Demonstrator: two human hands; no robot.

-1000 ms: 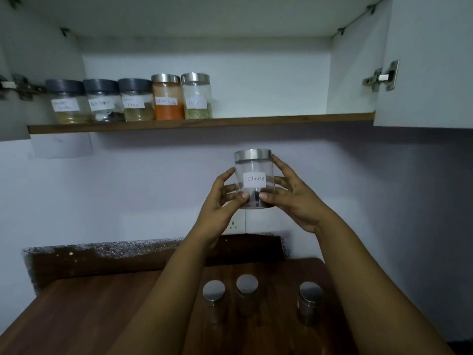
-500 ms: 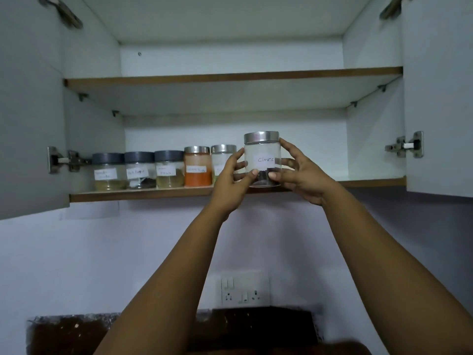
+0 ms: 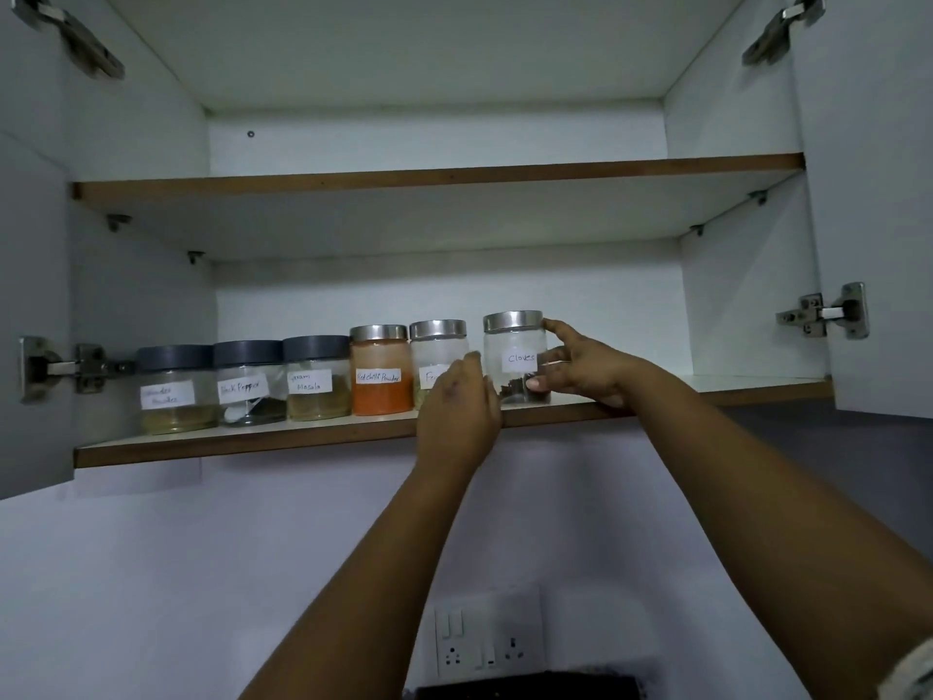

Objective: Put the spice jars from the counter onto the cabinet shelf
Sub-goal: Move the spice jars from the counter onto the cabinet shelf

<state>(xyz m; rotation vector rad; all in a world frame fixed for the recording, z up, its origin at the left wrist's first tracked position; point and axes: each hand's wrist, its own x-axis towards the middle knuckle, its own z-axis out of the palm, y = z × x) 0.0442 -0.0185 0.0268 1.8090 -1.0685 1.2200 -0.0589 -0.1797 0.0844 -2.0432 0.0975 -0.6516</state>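
The clear cloves jar (image 3: 515, 346), with a steel lid and a white label, stands upright on the lower cabinet shelf (image 3: 252, 443). It is just right of a row of labelled jars: coriander powder (image 3: 171, 391), black pepper (image 3: 247, 386), garam masala (image 3: 315, 381), red chilli powder (image 3: 379, 376) and a steel-lidded jar (image 3: 436, 348). My right hand (image 3: 585, 366) grips the cloves jar from the right, one finger at the lid and the thumb low on the front. My left hand (image 3: 459, 401) is against its lower left side and partly hides the neighbouring jar's label.
Both cabinet doors stand open, left door (image 3: 30, 295) and right door (image 3: 878, 194), with hinges sticking inward. An upper shelf (image 3: 439, 174) runs above. Bare shelf surface (image 3: 732, 384) lies right of the cloves jar. A wall socket plate (image 3: 487, 639) is below.
Both hands lifted the cloves jar from chest height up to the cabinet, and it now rests on the lower shelf. My view tilted upward, so the counter and its jars dropped out of sight.
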